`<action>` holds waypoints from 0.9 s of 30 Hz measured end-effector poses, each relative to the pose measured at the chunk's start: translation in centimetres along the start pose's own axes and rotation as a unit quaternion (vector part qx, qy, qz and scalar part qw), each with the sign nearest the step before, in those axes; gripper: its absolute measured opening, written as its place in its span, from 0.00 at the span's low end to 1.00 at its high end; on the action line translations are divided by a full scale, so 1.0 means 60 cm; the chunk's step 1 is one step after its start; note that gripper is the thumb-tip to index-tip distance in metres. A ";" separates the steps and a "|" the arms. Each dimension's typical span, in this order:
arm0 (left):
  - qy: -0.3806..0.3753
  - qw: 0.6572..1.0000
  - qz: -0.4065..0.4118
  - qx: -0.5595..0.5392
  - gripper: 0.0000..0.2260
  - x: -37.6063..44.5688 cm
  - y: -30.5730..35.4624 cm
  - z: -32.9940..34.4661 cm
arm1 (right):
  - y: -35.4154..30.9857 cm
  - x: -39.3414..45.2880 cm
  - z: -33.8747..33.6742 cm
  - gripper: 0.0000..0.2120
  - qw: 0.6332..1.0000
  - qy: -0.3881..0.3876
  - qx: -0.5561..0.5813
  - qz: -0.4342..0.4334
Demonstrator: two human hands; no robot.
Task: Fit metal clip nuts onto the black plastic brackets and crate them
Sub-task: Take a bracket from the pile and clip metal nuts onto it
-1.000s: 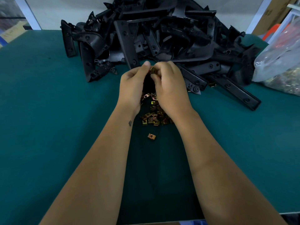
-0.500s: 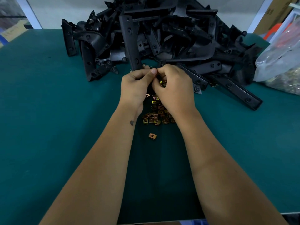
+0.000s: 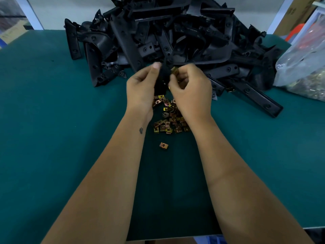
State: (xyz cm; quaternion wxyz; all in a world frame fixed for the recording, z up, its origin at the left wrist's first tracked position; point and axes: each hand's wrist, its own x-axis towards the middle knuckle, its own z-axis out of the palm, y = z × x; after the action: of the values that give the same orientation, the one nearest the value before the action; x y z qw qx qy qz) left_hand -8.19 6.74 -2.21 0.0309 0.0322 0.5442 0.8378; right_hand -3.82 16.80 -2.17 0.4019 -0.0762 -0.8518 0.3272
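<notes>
My left hand (image 3: 142, 88) grips a black plastic bracket (image 3: 162, 78) upright above the table, thumb on its top. My right hand (image 3: 191, 92) pinches a gold metal clip nut (image 3: 174, 69) against the bracket's upper right edge. The bracket's lower part is hidden between my hands. Below my hands several loose clip nuts (image 3: 168, 120) lie in a small heap on the green table (image 3: 52, 138), and one nut (image 3: 163, 145) sits apart nearer to me. A big pile of black brackets (image 3: 175, 36) fills the back of the table.
A clear plastic bag (image 3: 304, 71) with more metal parts lies at the right edge. One long bracket (image 3: 255, 97) sticks out of the pile toward the right front. A cardboard box (image 3: 292, 13) stands behind the table at the far right.
My hands have drawn slightly apart, and the bracket now shows between them. The clip nut has shifted to the bracket's upper right edge under my right fingers.
</notes>
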 end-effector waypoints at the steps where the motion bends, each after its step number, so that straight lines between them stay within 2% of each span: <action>1: 0.020 1.000 0.001 -0.007 0.06 0.006 0.003 -0.007 | 0.006 0.004 -0.003 0.08 1.000 0.002 -0.004 0.024; 5: 0.100 0.994 -0.002 -0.053 0.10 0.028 0.015 -0.041 | 0.023 0.010 -0.009 0.19 0.989 -0.012 -0.125 0.078; 8: 0.109 0.989 -0.016 -0.099 0.09 0.033 0.020 -0.056 | 0.013 0.004 -0.005 0.19 0.981 -0.045 -0.186 0.025; 10: 0.109 0.988 -0.019 -0.109 0.09 0.035 0.020 -0.058 | 0.003 0.001 0.001 0.14 0.981 -0.108 -0.162 -0.014; 13: 0.105 0.989 -0.028 -0.101 0.09 0.033 0.020 -0.056 | -0.010 -0.013 0.017 0.17 0.951 -0.260 -0.158 -0.050; 15: 0.101 0.990 -0.034 -0.088 0.09 0.031 0.020 -0.054 | -0.010 -0.019 0.025 0.17 0.936 -0.300 -0.175 -0.065; 19: 0.095 0.991 -0.044 -0.078 0.08 0.031 0.019 -0.052 | -0.004 -0.012 0.026 0.13 0.942 -0.291 -0.157 -0.052; 27: 0.067 0.994 -0.059 -0.060 0.07 0.034 0.011 -0.048 | 0.001 -0.012 0.022 0.11 0.945 -0.242 -0.209 -0.064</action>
State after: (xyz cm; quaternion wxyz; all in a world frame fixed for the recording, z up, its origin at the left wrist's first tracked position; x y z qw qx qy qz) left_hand -10.48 4.00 -2.72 0.0457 -0.0581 0.4950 0.8657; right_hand -4.32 15.93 -3.27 0.1793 -0.0221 -0.9757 0.1238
